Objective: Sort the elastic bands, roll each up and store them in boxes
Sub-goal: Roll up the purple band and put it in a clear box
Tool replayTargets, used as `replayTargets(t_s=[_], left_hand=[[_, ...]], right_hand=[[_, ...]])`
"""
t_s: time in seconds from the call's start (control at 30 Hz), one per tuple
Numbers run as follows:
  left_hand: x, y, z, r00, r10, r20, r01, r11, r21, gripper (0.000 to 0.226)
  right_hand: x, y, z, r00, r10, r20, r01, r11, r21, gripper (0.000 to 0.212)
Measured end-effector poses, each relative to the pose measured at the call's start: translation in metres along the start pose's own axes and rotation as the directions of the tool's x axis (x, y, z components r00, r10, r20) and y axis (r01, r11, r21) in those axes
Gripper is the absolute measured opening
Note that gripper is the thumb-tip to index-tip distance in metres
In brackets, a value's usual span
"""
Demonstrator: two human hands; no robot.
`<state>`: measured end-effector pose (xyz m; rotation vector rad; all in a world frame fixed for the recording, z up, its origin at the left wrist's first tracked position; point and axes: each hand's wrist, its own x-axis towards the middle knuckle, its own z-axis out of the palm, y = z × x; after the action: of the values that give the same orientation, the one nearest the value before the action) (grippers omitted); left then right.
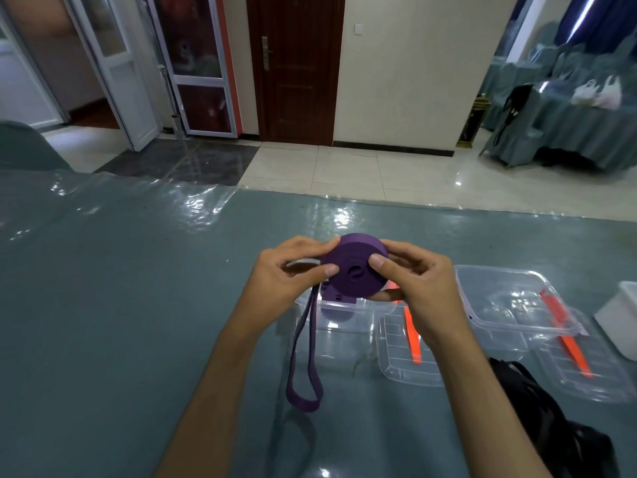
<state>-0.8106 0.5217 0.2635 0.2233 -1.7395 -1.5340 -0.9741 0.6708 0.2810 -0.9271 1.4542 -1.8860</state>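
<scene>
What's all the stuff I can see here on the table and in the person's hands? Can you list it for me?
purple elastic band: one, purple, mostly rolled into a coil held above the table, its loose end hanging down at left
clear box: one, see-through, under the coil, something purple inside
clear lids: two, see-through with orange clips, lying flat at right
second clear box: one, see-through, right of the hands
white box: one, white, far right edge
black bands: a heap, black, bottom right; count unclear
table: one, grey-blue cloth under clear plastic
left hand: grips the coil's left side
right hand: grips the coil's right side, thumb on its face
</scene>
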Motion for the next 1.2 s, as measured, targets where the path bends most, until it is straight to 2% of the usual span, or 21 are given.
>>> replayTargets(t_s=[0.1, 0.23, 0.3, 0.37, 0.47, 0.57, 0.63, 0.77, 0.87, 0.97, 1.07, 1.2], left_hand=[[-0.003, 0.002, -0.005, 0.999, -0.045, 0.000, 0.045, 0.999, -0.026, 0.040], [0.001, 0.009, 0.004, 0.979, -0.045, -0.201, 0.033, 0.998, -0.059, 0.025], [0.001, 0.009, 0.010, 0.968, -0.039, -0.247, 0.013, 0.994, -0.106, 0.021], [-0.002, 0.008, 0.009, 0.981, -0.034, -0.189, 0.020, 0.997, -0.073, 0.031], [-0.008, 0.007, 0.000, 0.992, -0.099, -0.077, 0.094, 0.994, -0.063, 0.048], [-0.009, 0.006, -0.003, 0.989, -0.107, -0.102, 0.101, 0.992, -0.070, 0.049], [-0.010, 0.006, -0.002, 0.981, -0.113, -0.159, 0.104, 0.993, -0.062, 0.045], [-0.015, -0.002, 0.006, 0.951, -0.141, -0.276, 0.101, 0.983, -0.154, 0.026], [-0.019, -0.009, 0.013, 0.940, -0.162, -0.299, 0.093, 0.968, -0.233, 0.026], [-0.024, -0.014, 0.011, 0.961, -0.171, -0.219, 0.120, 0.966, -0.228, 0.034], [-0.026, -0.013, 0.009, 0.955, -0.220, -0.200, 0.170, 0.955, -0.241, 0.041], [-0.024, -0.008, 0.006, 0.940, -0.192, -0.282, 0.145, 0.973, -0.177, 0.040]], right_hand=[[0.000, 0.004, 0.006, 0.999, 0.039, 0.005, -0.039, 0.998, 0.055, 0.035], [0.000, 0.006, 0.013, 0.998, 0.067, 0.005, -0.067, 0.980, 0.187, 0.047], [0.001, 0.005, 0.018, 0.998, 0.052, -0.020, -0.046, 0.972, 0.230, 0.045], [0.002, 0.004, 0.020, 0.998, 0.043, -0.048, -0.028, 0.961, 0.276, 0.040], [0.000, 0.008, 0.022, 0.998, 0.042, -0.039, -0.028, 0.950, 0.310, 0.032], [-0.003, 0.013, 0.022, 0.998, 0.065, 0.017, -0.067, 0.940, 0.333, 0.032], [-0.002, 0.014, 0.019, 0.996, 0.084, 0.022, -0.087, 0.952, 0.292, 0.040], [0.001, 0.015, 0.011, 0.994, 0.098, 0.057, -0.104, 0.987, 0.125, 0.023], [0.002, 0.017, 0.008, 0.992, 0.099, 0.081, -0.110, 0.984, 0.141, 0.040], [0.003, 0.020, 0.005, 0.994, 0.101, 0.044, -0.107, 0.976, 0.189, 0.051], [0.002, 0.026, 0.005, 0.992, 0.124, 0.033, -0.129, 0.966, 0.224, 0.054], [0.001, 0.027, 0.005, 0.988, 0.140, 0.063, -0.150, 0.970, 0.194, 0.047]])
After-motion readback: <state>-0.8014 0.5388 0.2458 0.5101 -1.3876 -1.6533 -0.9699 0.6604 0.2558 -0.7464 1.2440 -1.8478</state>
